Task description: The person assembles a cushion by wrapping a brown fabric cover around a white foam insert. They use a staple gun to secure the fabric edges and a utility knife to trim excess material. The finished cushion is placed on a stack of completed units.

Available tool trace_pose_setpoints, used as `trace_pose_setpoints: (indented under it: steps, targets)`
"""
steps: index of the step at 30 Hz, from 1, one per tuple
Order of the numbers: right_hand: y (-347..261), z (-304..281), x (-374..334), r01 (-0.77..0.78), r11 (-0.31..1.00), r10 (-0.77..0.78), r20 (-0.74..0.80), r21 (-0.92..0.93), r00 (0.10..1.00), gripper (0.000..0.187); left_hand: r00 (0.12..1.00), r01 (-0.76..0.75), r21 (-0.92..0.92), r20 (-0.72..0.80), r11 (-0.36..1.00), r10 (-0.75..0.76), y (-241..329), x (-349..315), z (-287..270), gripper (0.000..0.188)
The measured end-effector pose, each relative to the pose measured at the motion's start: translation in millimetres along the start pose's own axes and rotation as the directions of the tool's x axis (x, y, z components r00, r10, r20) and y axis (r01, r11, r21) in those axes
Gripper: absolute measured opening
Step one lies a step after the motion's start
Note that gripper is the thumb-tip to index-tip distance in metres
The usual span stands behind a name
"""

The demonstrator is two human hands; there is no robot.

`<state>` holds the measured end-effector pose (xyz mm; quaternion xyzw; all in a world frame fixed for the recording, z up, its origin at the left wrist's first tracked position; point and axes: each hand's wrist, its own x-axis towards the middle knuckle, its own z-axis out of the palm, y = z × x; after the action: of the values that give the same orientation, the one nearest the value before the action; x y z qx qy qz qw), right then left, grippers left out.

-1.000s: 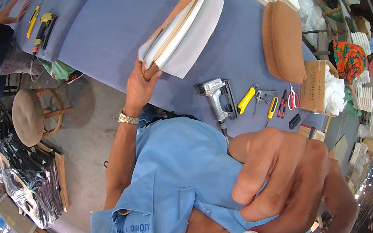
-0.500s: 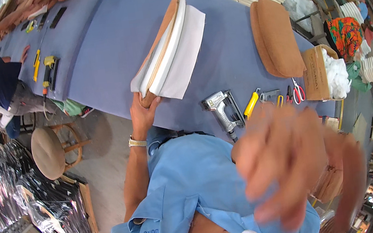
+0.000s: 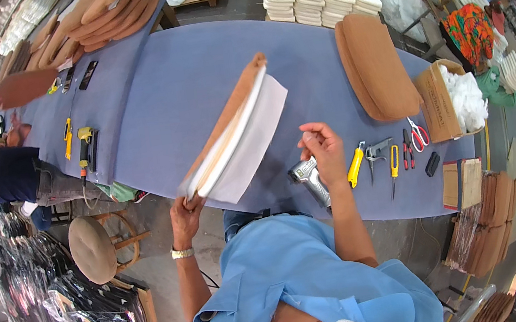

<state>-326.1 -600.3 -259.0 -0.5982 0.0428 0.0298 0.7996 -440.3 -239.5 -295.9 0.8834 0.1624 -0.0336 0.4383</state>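
My left hand (image 3: 186, 218) is closed around the near end of an upholstered cushion (image 3: 224, 126), which stands tilted on its edge over the blue table. The cushion shows brown fabric, a white padded layer and a loose pale cloth flap (image 3: 258, 138). To the right of it, my right hand (image 3: 323, 149) is raised with thumb and index finger pinched together. Anything between those fingertips is too small to make out. A silver staple gun (image 3: 308, 182) lies partly hidden behind my right hand and wrist.
Right of my hand lie a yellow utility knife (image 3: 356, 165), a screwdriver (image 3: 394, 164) and red-handled scissors (image 3: 419, 133). Brown cushions (image 3: 379, 67) and a carton (image 3: 438, 101) of white stuffing sit farther right. A co-worker (image 3: 2, 172) at left lifts a brown piece (image 3: 27, 88).
My right hand has moved from close in front of the camera to beside the staple gun. The cushion has tilted further and shifted nearer with my left hand. The co-worker has raised a brown piece.
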Motion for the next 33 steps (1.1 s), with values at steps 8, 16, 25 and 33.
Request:
trace_pose_setpoints:
  steps: [8, 16, 25, 33]
  targets:
    - [15, -11, 52, 0.04, 0.996, -0.054, -0.188, -0.08, 0.981, 0.021, 0.96, -0.276, -0.002, 0.04, 0.961, 0.276, 18, -12, 11, 0.066]
    - [28, -6, 97, -0.121, 0.985, 0.082, -0.287, -0.124, 0.954, 0.028, 0.965, -0.263, 0.041, 0.028, 0.964, 0.262, 17, -18, 15, 0.069]
    - [48, -25, 103, -0.137, 0.975, 0.104, -0.183, -0.176, 0.978, 0.03, 0.963, -0.267, 0.101, 0.067, 0.958, 0.261, 22, -22, 16, 0.067]
    - [51, -36, 64, -0.123, 0.971, 0.149, -0.116, 0.205, 0.982, 0.028, 0.977, -0.165, 0.086, 0.153, 0.983, 0.151, 24, -64, -6, 0.063]
